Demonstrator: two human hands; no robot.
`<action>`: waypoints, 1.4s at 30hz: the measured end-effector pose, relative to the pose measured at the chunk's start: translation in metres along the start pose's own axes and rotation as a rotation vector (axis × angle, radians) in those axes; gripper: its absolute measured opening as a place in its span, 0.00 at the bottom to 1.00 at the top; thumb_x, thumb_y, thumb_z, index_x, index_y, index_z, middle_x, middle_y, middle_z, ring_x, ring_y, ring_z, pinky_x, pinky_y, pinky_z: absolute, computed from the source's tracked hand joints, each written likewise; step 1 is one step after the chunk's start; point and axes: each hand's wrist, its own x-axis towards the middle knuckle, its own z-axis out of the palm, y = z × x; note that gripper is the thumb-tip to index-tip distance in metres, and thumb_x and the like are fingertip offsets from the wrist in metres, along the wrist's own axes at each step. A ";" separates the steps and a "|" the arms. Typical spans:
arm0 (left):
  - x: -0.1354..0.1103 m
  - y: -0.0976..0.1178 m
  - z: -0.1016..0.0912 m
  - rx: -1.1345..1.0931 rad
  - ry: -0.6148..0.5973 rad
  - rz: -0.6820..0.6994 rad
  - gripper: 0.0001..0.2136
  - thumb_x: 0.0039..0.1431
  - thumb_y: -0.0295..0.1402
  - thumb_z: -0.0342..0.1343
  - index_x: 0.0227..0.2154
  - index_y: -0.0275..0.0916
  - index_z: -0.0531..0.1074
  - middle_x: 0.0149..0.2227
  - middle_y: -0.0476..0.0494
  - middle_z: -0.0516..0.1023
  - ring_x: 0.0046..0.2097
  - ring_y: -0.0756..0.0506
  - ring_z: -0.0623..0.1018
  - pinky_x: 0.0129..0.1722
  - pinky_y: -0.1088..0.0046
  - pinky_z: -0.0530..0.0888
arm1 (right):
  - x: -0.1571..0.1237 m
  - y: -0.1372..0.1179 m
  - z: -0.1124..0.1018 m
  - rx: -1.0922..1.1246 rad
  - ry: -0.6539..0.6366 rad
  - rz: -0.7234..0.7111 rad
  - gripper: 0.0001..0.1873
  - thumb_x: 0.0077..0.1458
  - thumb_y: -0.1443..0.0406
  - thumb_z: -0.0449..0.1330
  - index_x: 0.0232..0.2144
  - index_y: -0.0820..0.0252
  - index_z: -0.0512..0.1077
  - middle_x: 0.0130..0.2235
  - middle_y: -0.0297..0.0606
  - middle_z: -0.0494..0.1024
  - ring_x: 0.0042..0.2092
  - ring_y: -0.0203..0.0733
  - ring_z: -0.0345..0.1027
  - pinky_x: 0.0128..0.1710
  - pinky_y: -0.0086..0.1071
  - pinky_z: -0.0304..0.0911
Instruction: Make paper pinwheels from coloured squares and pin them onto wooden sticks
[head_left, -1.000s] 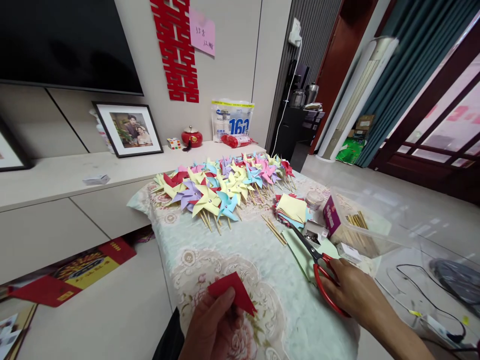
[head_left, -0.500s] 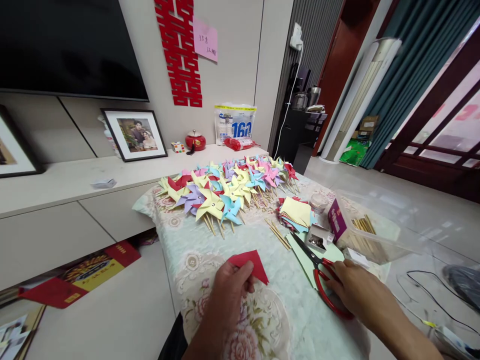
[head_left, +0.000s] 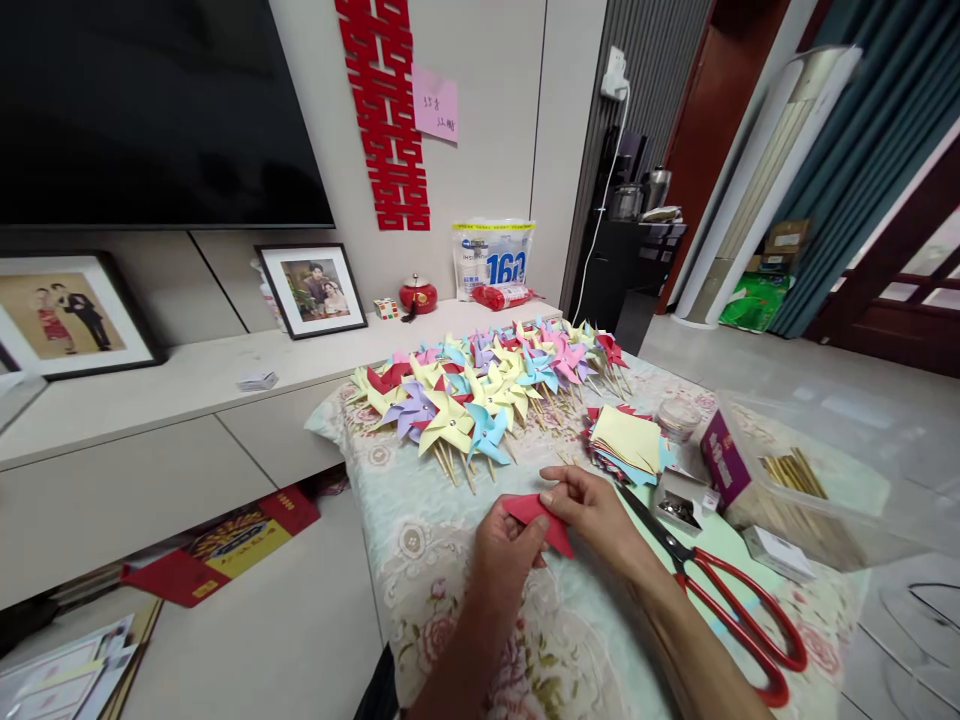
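Note:
Between my two hands is a red paper piece [head_left: 553, 532], pointed at its lower corner. My left hand [head_left: 511, 545] pinches its left side, thumb on top. My right hand [head_left: 589, 510] has its thumb and fingers closed on the upper right edge of the same paper. Right of my right forearm lie the scissors [head_left: 697, 560] with red handles, blades parted a little, on light green paper [head_left: 726, 540]. Beyond my hands, several finished paper pinwheels [head_left: 450, 420] on sticks lie in a pile, in yellow, blue, purple, pink and red.
A stack of coloured paper squares [head_left: 626, 440] sits right of the pinwheels. Near it are a small box of metal fasteners [head_left: 679, 508], a round clear container [head_left: 679, 418], and a clear plastic bin [head_left: 817, 535] of sticks. A white cabinet [head_left: 135, 435] runs along the wall.
My right hand has let go of the scissors, now lying on the table, and has come left to take hold of the red paper. The view has turned slightly left.

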 end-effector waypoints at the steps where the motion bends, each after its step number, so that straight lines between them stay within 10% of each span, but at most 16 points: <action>1: 0.000 0.001 0.000 -0.002 -0.009 -0.001 0.10 0.42 0.33 0.67 0.26 0.37 0.72 0.17 0.53 0.72 0.19 0.52 0.67 0.20 0.77 0.65 | 0.000 0.003 0.000 0.060 0.007 0.023 0.25 0.44 0.55 0.70 0.42 0.62 0.73 0.22 0.26 0.71 0.23 0.35 0.62 0.26 0.30 0.55; 9: -0.011 0.019 -0.003 -0.261 -0.122 -0.092 0.25 0.45 0.37 0.70 0.48 0.38 0.76 0.33 0.45 0.79 0.33 0.47 0.75 0.28 0.74 0.69 | -0.009 0.003 -0.007 0.423 0.022 0.233 0.31 0.35 0.55 0.78 0.40 0.63 0.74 0.27 0.37 0.82 0.27 0.39 0.73 0.31 0.31 0.64; 25: -0.011 0.019 -0.002 -0.340 -0.148 -0.092 0.14 0.45 0.27 0.66 0.37 0.35 0.80 0.31 0.45 0.82 0.28 0.50 0.75 0.27 0.74 0.69 | -0.014 0.002 0.001 0.549 -0.124 0.232 0.18 0.46 0.56 0.73 0.34 0.64 0.78 0.29 0.39 0.81 0.26 0.37 0.71 0.27 0.30 0.63; 33: -0.004 0.010 -0.003 -0.239 0.009 -0.077 0.08 0.41 0.25 0.64 0.29 0.36 0.77 0.22 0.51 0.78 0.23 0.52 0.71 0.24 0.76 0.68 | -0.015 0.007 0.002 0.395 -0.088 0.212 0.23 0.47 0.50 0.72 0.37 0.62 0.79 0.31 0.37 0.82 0.30 0.38 0.71 0.32 0.31 0.63; 42: 0.004 0.002 -0.011 0.029 0.195 0.092 0.09 0.42 0.26 0.61 0.30 0.36 0.76 0.22 0.51 0.80 0.23 0.51 0.73 0.26 0.77 0.71 | -0.015 0.008 -0.012 0.140 -0.085 0.070 0.38 0.43 0.53 0.74 0.56 0.57 0.72 0.57 0.47 0.76 0.55 0.53 0.70 0.57 0.46 0.61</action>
